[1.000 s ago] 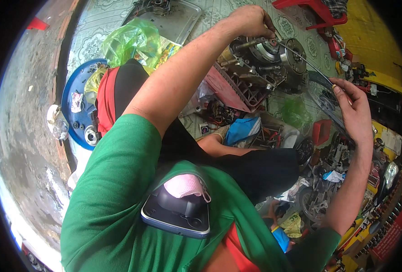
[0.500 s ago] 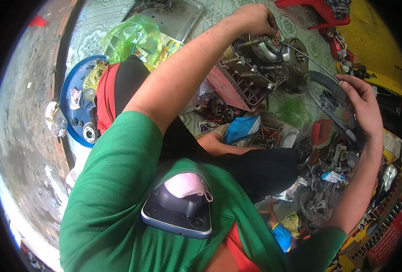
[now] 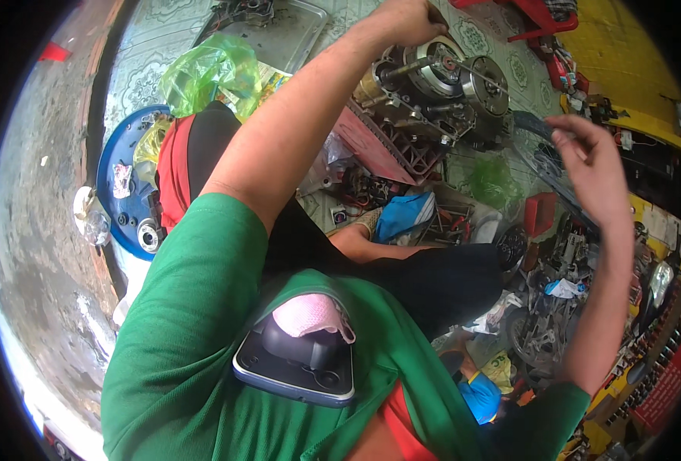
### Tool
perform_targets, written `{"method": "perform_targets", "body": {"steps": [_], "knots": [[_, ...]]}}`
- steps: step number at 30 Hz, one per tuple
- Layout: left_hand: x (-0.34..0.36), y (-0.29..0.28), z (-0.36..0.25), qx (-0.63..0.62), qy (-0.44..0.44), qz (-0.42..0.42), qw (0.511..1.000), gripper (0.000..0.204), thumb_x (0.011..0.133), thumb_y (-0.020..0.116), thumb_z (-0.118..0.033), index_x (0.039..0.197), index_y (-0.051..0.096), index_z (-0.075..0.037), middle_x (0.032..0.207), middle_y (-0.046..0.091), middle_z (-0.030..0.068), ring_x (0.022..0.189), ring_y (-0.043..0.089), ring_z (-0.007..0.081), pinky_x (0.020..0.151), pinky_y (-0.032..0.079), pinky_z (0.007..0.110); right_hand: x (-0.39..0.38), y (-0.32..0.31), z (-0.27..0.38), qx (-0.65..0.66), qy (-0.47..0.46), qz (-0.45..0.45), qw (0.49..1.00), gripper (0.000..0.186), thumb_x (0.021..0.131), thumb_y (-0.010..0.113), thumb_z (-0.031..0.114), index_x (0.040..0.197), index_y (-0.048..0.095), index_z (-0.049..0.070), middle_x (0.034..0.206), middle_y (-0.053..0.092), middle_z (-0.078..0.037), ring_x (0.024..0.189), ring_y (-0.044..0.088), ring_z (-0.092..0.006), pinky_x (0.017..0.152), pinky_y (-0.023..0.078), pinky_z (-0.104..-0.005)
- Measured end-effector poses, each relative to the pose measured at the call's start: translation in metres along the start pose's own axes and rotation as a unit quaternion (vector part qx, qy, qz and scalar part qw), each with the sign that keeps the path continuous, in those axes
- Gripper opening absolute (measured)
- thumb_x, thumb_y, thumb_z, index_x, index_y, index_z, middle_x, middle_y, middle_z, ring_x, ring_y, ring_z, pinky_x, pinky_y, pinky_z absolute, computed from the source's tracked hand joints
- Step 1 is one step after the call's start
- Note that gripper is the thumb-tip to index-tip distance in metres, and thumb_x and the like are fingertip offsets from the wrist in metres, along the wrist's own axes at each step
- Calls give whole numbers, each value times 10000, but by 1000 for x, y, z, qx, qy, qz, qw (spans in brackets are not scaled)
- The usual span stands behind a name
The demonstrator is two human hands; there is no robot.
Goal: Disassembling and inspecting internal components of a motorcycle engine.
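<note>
Right hand [image 3: 598,169] has come off the rod [image 3: 485,78], fingers loose, looks empty, so that's left across the engine [image 3: 433,111] beside the red crate [image 3: 361,138]; left hand [image 3: 410,21] curled, can't tell on what

The left forearm [image 3: 306,107] is extending diagonally toward the upper edge. The left hand [image 3: 408,21] is curling its fingers [image 3: 436,30] rightward and down, the grip partly hidden. The right forearm [image 3: 608,284] is standing nearly upright; the right hand [image 3: 596,163] is pointing its loosely bent fingers leftward, thumb lying below.
</note>
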State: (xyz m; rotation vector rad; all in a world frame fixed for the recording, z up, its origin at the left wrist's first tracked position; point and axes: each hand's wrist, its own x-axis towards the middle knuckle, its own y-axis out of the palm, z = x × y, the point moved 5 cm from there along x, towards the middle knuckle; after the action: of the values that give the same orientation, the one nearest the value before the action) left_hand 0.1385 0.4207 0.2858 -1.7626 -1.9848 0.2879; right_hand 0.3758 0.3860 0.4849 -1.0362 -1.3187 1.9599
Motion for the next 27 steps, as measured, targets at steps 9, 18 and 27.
{"method": "perform_targets", "body": {"steps": [9,18,27], "knots": [[-5,-6,0,-17,-2,0,1000,283,769,694,-218,1037,755,-152,910,733,118,801,677,221,764,534,350,-48,68,12,35,18,-154,987,224,948,581,61,1130,642,-55,1072,706,-161,1028,650,-155,914,493,-296],[-9,-10,-1,-14,-1,4,1000,281,777,678,-188,1043,751,-133,893,733,128,773,675,214,743,534,349,-46,86,-29,228,20,-162,960,245,971,580,81,1185,637,-25,1150,674,-80,1056,584,-85,921,455,-245],[-7,-6,0,-17,6,11,1000,280,784,662,-158,1048,748,-114,875,733,138,746,673,206,723,535,347,-8,19,-24,118,1,-32,993,232,962,605,116,1153,664,-2,977,667,12,885,535,-35,809,437,-210]]}}
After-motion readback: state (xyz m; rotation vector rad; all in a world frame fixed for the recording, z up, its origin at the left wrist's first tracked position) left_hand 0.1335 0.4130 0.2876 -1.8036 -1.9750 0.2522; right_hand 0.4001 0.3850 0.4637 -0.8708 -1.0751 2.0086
